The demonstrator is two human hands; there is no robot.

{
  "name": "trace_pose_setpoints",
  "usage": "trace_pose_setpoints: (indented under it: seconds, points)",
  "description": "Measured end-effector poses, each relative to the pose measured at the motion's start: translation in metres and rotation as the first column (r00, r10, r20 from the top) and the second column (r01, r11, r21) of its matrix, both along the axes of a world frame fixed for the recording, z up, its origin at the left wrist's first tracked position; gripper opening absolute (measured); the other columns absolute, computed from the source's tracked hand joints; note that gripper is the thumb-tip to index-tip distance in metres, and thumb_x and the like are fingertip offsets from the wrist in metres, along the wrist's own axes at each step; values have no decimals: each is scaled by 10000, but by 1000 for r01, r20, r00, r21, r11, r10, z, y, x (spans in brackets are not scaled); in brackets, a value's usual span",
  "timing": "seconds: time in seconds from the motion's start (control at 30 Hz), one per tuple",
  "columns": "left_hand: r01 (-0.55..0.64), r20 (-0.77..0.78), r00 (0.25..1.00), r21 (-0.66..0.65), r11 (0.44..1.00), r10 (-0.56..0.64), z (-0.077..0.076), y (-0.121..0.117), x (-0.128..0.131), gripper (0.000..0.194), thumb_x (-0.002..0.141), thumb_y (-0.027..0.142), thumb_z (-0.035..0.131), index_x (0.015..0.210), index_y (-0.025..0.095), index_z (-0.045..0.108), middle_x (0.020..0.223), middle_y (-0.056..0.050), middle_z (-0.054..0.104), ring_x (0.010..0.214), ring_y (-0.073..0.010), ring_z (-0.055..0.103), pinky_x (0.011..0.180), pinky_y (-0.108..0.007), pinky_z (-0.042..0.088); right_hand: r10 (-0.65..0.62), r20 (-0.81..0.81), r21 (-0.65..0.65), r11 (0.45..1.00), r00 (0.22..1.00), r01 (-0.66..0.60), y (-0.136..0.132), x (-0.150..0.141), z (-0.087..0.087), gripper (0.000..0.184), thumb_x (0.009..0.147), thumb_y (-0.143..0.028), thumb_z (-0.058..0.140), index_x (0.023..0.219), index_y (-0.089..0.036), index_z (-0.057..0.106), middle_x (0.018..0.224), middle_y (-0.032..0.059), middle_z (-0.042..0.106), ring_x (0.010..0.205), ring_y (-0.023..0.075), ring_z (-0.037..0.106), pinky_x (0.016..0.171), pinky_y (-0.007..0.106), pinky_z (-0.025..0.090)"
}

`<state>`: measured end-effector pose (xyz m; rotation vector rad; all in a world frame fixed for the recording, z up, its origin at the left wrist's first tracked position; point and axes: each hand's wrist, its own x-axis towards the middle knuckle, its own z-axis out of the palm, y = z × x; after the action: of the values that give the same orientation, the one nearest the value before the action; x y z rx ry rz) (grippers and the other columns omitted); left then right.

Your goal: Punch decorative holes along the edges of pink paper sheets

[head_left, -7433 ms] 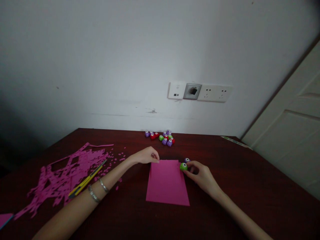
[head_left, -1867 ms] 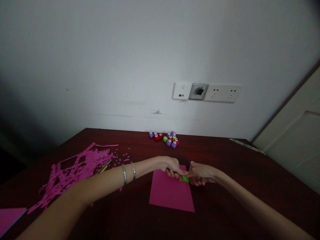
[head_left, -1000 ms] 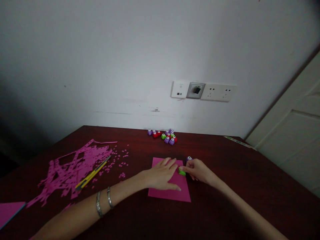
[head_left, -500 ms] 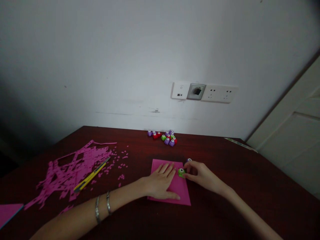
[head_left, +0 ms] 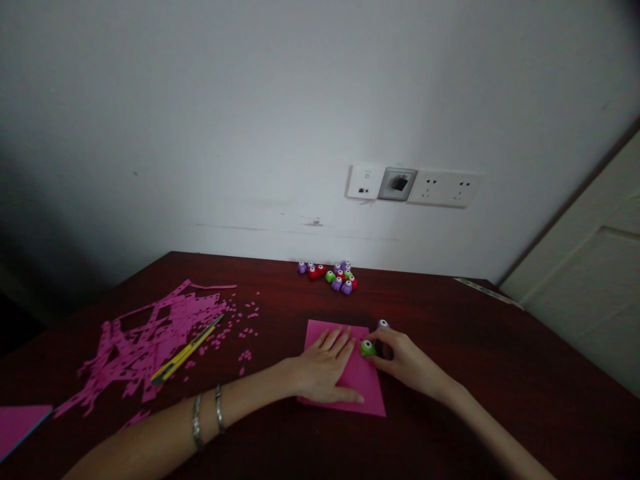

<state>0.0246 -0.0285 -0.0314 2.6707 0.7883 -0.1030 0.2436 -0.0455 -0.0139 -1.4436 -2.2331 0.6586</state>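
Pink paper (head_left: 371,393) lies on the table in front of me. My left hand (head_left: 327,367) rests flat on it, fingers stretched out and slightly spread. At the paper's right edge, a small green craft punch (head_left: 369,348) with a white, eye-like button sits between the thumb and fingers of my right hand (head_left: 407,360). Whether the paper is inside its slot I cannot tell. Just behind my right hand stands a purple craft punch (head_left: 383,324), its lower part hidden by the fingers.
A tangle of punched pink paper strips (head_left: 150,340) spreads at left, with tiny cut-outs (head_left: 245,333) beside it. A yellow utility knife (head_left: 185,353) lies there. Several coloured punches (head_left: 337,282) cluster by the wall. More pink paper (head_left: 20,423) lies at the left edge.
My right thumb and fingers have closed in around the green punch at the paper's edge. My left hand stays flat on the paper. The view has shifted slightly.
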Motion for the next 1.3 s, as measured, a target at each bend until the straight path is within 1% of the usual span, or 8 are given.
trace_pose_setpoints:
  seconds: [0.23, 0.37, 0.47, 0.6, 0.9, 1.1, 1.23, 1.3]
  points:
    - [-13, 12, 1000, -32, 999, 13, 5, -2, 0, 972, 755, 737, 237, 1412, 55, 14, 1464, -172, -57, 1344, -298, -75, 1083, -461, 69, 2, 36, -72, 997, 999, 1, 1, 13, 10, 167, 733, -273, 593, 861, -172, 629, 760, 25, 591, 624, 124, 519, 548, 227, 408]
    - [-7, 2, 1000, -15, 1000, 7, 5, -2, 0, 969, 762, 727, 244, 1410, 42, 20, 1462, -182, -54, 1343, -306, -66, 1086, -452, 63, -66, 36, -269, 960, 997, 73, 2, 26, 14, 209, 731, -303, 570, 877, -156, 594, 688, 7, 560, 495, 99, 490, 387, 197, 400]
    - [-4, -5, 1000, -6, 1000, 3, 4, -1, 0, 969, 764, 726, 238, 1408, 35, 25, 1462, -186, -43, 1343, -303, -67, 1087, -447, 64, -113, 13, -322, 940, 994, 111, 2, 32, 17, 225, 715, -312, 578, 875, -154, 576, 686, -1, 536, 471, 86, 473, 326, 181, 404]
    - [-7, -11, 1000, -20, 1000, 7, 3, -1, 0, 967, 764, 729, 227, 1409, 42, 8, 1464, -174, -64, 1340, -302, -86, 1088, -450, 59, -110, -23, -318, 943, 994, 97, 2, 31, 18, 217, 712, -312, 584, 856, -151, 573, 676, -8, 528, 485, 81, 477, 330, 169, 424]
    - [-15, -3, 1000, -42, 999, 15, 6, -2, 0, 971, 758, 734, 237, 1411, 57, -1, 1462, -169, -78, 1337, -291, -102, 1088, -455, 51, -108, 20, -320, 941, 994, 108, 4, 31, 10, 230, 709, -333, 596, 856, -159, 558, 678, -12, 525, 464, 76, 477, 308, 162, 410]
    - [-17, 3, 1000, -28, 999, 17, 3, -1, 0, 966, 756, 728, 270, 1415, 75, 1, 1465, -159, -70, 1340, -298, -84, 1086, -459, 67, -102, -20, -307, 948, 995, 91, 3, 33, 22, 291, 684, -409, 620, 841, -178, 539, 742, -7, 496, 503, 89, 467, 303, 177, 385]
    - [-17, -3, 1000, -35, 999, 17, 2, -1, -1, 969, 757, 722, 282, 1414, 73, -13, 1463, -158, -84, 1338, -294, -98, 1087, -456, 57, -105, -59, -156, 983, 993, 95, 10, 46, 22, 313, 778, -468, 515, 670, -175, 499, 600, -32, 458, 521, 92, 427, 448, 204, 375]
    - [-15, -2, 1000, -39, 999, 15, 3, 0, 0, 974, 754, 725, 281, 1413, 71, -13, 1465, -157, -80, 1338, -290, -101, 1089, -450, 51, -185, -77, -21, 983, 980, 184, 16, 55, 13, 361, 817, -476, 451, 604, -185, 445, 575, -30, 444, 545, 104, 416, 501, 221, 355]
